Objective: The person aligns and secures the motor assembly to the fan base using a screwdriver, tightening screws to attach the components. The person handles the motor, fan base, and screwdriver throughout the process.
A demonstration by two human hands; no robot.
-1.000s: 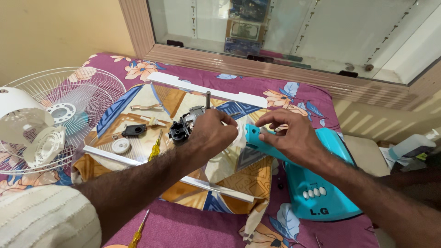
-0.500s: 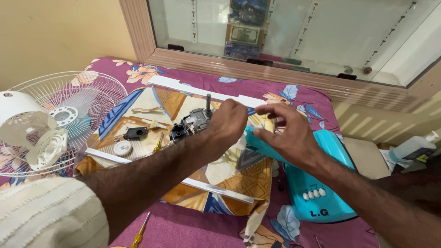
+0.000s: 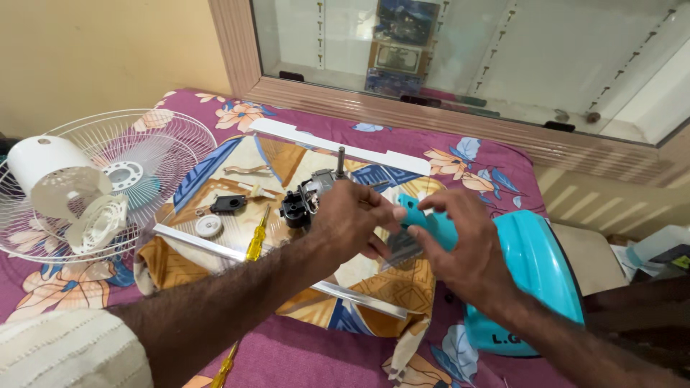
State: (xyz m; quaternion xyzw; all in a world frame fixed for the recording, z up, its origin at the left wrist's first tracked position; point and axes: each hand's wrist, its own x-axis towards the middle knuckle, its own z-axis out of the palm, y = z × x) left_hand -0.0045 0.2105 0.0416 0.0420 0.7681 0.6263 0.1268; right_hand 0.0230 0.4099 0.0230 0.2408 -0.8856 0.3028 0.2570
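Step in hand appears to be refitting the fan motor (image 3: pixel 310 195) to the turquoise fan base (image 3: pixel 528 276); left hand (image 3: pixel 352 219) fingers clamped on the motor, just left of the base neck; right hand (image 3: pixel 460 244) fingers pinched on that neck. Next move likely calls for aligning motor and neck squarely; screwdriver (image 3: pixel 256 241) lies left of the motor.

You're looking down at a bed covered in a magenta floral bedsheet (image 3: pixel 302 359). Behind it, a plain yellow wall (image 3: pixel 108 50) on your left. Straight ahead, a wide wood-framed glass cabinet (image 3: pixel 460 57), its wooden frame (image 3: pixel 402 111) running along the bed's far edge. Pale shelving shows through the glass. Even, soft light. A beige surface (image 3: pixel 586 248) sits at your right.
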